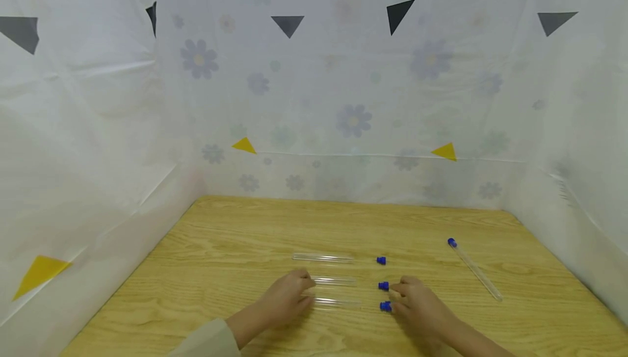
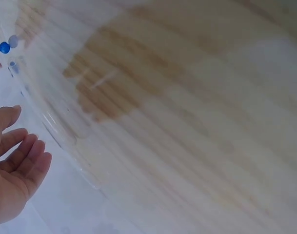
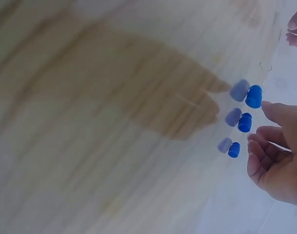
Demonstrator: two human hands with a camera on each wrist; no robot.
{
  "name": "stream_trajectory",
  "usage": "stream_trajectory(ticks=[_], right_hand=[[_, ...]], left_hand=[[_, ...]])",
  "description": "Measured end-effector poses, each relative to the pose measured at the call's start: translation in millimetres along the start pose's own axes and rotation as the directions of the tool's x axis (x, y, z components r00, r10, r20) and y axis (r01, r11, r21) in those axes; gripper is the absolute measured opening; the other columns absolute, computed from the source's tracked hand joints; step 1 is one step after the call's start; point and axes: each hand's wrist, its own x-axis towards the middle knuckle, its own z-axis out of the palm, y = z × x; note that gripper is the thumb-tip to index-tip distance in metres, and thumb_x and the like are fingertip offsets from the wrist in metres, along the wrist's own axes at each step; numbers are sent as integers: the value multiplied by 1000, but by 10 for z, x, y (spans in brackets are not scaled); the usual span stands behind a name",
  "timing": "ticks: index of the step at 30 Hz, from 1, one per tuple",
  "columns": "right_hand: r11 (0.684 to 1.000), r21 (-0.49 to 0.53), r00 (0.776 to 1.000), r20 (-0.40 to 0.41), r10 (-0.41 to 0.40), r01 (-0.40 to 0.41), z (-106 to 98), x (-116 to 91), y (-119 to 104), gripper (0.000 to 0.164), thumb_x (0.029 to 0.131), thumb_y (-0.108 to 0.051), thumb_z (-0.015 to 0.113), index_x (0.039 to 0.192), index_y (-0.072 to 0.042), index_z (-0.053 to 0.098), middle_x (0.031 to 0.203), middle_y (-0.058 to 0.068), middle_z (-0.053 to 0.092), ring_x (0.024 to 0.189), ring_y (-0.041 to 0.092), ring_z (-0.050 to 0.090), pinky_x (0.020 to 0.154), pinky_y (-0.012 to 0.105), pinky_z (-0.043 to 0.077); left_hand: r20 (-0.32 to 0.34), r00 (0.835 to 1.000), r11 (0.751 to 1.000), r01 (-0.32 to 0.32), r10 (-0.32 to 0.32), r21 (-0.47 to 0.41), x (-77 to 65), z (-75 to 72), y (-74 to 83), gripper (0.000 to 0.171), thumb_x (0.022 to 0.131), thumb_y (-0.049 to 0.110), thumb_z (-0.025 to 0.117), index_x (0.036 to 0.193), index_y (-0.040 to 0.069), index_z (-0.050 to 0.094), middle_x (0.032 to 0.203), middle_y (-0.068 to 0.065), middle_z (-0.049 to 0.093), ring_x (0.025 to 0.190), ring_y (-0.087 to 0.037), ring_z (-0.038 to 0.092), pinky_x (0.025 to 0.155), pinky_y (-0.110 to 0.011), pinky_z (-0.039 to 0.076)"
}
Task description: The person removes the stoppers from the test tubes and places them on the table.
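Three clear test tubes lie side by side on the table: a far tube (image 1: 322, 259), a middle tube (image 1: 334, 280) and a near tube (image 1: 336, 302). My left hand (image 1: 288, 298) is over the left ends of the middle and near tubes, thumb and fingers apart. To the right of the tubes stands a column of three blue caps: far cap (image 1: 381, 260), middle cap (image 1: 383, 286) and near cap (image 1: 385, 306). With fingers loosely bent, my right hand (image 1: 421, 307) has its fingertips right beside the middle and near caps. The right wrist view shows nothing between its thumb and fingers.
A capped test tube (image 1: 475, 270) lies slanted at the right, its blue cap at the far end. White patterned sheeting (image 1: 353, 177) walls the wooden table (image 1: 235, 226) at the back and both sides.
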Motion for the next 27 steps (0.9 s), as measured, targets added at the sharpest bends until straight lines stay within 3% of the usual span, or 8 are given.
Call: stream_trajectory(ticks=[8, 21, 27], right_hand=[[998, -48, 999, -29, 32, -34, -39, -38, 113, 28, 78, -8, 71, 99, 10, 66, 80, 4, 59, 71, 18, 60, 57, 19, 51], [993, -84, 990, -125, 67, -78, -143, -86, 182, 28, 76, -9, 73, 97, 7, 67, 86, 9, 64, 70, 14, 57, 57, 20, 51], [990, -41, 984, -117, 131, -137, -199, -88, 233, 29, 78, -10, 71, 100, 8, 66, 89, 10, 65, 74, 18, 59, 60, 25, 52]], left_hand=[[-51, 998, 999, 25, -26, -26, 81, 10, 80, 24, 83, 15, 69, 102, -1, 68, 96, -7, 65, 85, -16, 65, 72, -18, 55], [-139, 989, 990, 29, -48, -141, 260, 45, 153, 23, 84, 16, 67, 99, -2, 69, 92, -9, 66, 84, -19, 63, 72, -23, 55], [-153, 983, 962, 52, -96, -269, 333, 58, 192, 24, 84, 13, 67, 101, -4, 68, 94, -11, 67, 85, -19, 63, 72, -22, 54]])
